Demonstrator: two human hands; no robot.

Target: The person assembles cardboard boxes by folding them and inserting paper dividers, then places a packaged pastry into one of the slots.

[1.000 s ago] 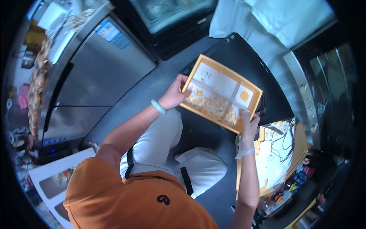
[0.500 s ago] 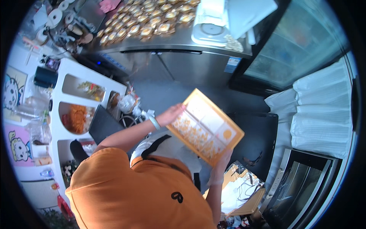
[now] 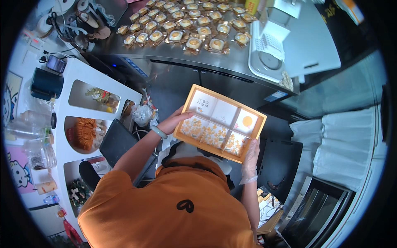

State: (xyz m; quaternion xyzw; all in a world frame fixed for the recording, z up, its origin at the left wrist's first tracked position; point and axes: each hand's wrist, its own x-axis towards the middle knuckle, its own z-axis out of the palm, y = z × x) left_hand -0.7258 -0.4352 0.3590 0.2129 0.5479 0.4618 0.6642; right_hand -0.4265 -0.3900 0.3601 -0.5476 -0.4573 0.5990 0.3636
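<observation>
Both my hands hold a shallow gift box [image 3: 206, 148] in front of my body. It has a yellow-orange rim, and white dividers split it into several compartments. Orange flower prints cover the near compartments; the far ones are mostly white, with an orange disc at the right. No food shows inside. My left hand [image 3: 177, 120], with a pale bangle at the wrist, grips the left end, its thumb over the rim. My right hand [image 3: 251, 159], in a clear plastic glove, is closed on the near right corner. Some of its fingers are hidden.
Ahead is a steel counter [image 3: 237, 58] with many individually wrapped pastries [image 3: 175, 36]. At its right stand a white scale-like device [image 3: 269, 62] and a pale tray [image 3: 316, 58]. White shelving [image 3: 62, 99] and a dark chair [image 3: 118, 140] are left, an oven [image 3: 312, 219] at lower right.
The box has turned to lie more level across my view, with both hands still on it. My view has shifted, and the counter with pastries now sits further right and shows more sharply.
</observation>
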